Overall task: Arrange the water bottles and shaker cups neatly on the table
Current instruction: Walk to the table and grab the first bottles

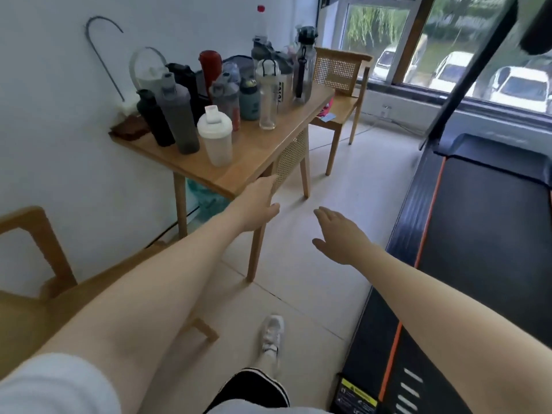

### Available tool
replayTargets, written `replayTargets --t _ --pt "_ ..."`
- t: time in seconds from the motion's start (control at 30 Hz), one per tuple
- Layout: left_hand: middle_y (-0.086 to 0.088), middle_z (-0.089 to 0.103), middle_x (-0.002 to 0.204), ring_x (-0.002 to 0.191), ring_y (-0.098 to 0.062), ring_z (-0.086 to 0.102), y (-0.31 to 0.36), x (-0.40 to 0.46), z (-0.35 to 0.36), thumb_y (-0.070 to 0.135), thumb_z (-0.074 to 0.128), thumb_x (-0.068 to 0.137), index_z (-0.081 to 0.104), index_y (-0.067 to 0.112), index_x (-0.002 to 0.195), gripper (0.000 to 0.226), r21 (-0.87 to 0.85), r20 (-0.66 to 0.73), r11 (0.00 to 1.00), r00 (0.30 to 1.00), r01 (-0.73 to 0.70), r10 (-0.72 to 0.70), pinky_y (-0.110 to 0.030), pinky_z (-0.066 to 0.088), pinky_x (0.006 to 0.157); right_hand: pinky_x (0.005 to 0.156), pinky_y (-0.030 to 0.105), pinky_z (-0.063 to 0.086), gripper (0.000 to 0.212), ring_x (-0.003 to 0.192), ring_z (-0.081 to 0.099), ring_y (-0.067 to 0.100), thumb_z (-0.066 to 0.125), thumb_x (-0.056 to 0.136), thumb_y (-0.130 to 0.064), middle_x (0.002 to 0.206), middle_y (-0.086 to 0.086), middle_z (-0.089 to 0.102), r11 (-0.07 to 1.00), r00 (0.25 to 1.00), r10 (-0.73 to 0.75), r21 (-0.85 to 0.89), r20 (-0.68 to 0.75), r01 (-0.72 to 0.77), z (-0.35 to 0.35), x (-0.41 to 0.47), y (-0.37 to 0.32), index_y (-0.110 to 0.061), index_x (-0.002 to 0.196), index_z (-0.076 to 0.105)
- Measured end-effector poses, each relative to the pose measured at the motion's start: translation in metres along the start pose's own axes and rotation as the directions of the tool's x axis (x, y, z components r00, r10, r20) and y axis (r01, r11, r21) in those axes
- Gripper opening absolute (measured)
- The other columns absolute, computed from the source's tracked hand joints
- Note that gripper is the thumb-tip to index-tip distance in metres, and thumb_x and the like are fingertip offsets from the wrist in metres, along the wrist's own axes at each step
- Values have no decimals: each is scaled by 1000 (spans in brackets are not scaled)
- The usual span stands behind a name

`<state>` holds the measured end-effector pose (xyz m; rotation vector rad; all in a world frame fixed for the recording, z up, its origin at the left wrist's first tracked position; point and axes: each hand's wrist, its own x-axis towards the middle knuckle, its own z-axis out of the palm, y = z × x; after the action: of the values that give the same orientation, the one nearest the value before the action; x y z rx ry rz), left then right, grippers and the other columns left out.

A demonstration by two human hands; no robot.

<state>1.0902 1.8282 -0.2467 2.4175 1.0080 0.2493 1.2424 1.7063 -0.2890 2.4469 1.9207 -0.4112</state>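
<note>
I count one wooden table (pixel 257 144) with bottles crowded from its wall-side edge to the far corner. One white shaker cup (pixel 215 139) near the front edge. One matte grey bottle (pixel 178 115), one black bottle (pixel 153 118) at the near-left corner. One red bottle (pixel 210 67), one clear bottle with white cap (pixel 268 95), one tall smoky bottle with black strap (pixel 304 64), one red-capped tall bottle (pixel 261 22) at the back. Roughly a dozen-plus vessels total; the middle cluster overlaps, exact count unclear. Two chairs (pixel 340 85), one treadmill (pixel 478 234), two hands (pixel 257 204) in my view.
</note>
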Motion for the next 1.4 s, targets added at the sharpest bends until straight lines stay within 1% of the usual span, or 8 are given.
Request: replayTargets --t 0.17,0.37,0.57,0.8,0.93,1.07,1.3,1.4 --pt "-5 42 142 128 -25 44 -5 149 -11 26 56 90 29 15 142 60 17 50 999 998 -49 48 -37 43 102 118 35 15 70 146 10 22 43 96 -35 159 6 4 998 997 43 -57 71 -39 -44 106 49 -10 149 5" --pt "-7 52 103 89 -15 47 2 298 -36 14 54 86 41 8 129 46 -40 3 991 992 -124 124 -15 36 62 115 34 20 67 145 15 24 42 97 -33 159 6 8 979 981 191 83 -19 -188 -103 206 109 -8 148 7" --pt "-5 36 146 133 -19 35 -13 389 -34 14 51 90 26 15 144 59 -62 6 987 989 -149 150 -30 29 107 115 36 21 68 145 15 25 43 96 -32 159 8 8 977 979 193 84 63 -198 -118 319 166 -7 148 7" --pt "-6 57 123 112 -15 51 0 469 -68 28 41 87 52 9 125 43 -37 -472 964 855 -262 214 -23 40 92 107 36 32 54 133 37 28 49 93 -24 148 9 36 980 980 -114 144 -166 139 -167 502 200 -9 141 31" --pt "-10 62 114 107 -18 53 0 518 -96 18 45 86 57 7 119 37 144 -596 976 773 -163 217 -25 42 92 86 37 43 33 107 55 29 47 92 -16 122 12 57 871 843 -358 181 -402 456 -225 575 201 -9 124 51" --pt "5 59 110 91 -2 49 -2 544 -121 27 41 85 32 22 136 52 46 -619 999 784 -18 43 -19 43 76 74 36 50 29 89 60 27 42 90 -18 102 11 65 665 571 -589 59 -573 745 -273 614 191 -6 107 62" --pt "13 52 110 92 -6 53 -13 550 -118 20 54 89 23 29 144 64 -165 -592 953 746 256 -303 -24 46 80 101 40 32 22 108 49 25 50 84 -13 103 11 67 540 252 -675 -232 -693 809 -277 639 201 -8 99 65" --pt "16 50 103 85 -6 53 -8 557 -110 23 55 89 35 26 134 50 -176 -582 945 745 275 -326 -28 46 77 110 45 24 31 123 38 27 51 83 -16 123 13 58 625 321 -614 -196 -721 756 -272 643 218 -14 113 52"
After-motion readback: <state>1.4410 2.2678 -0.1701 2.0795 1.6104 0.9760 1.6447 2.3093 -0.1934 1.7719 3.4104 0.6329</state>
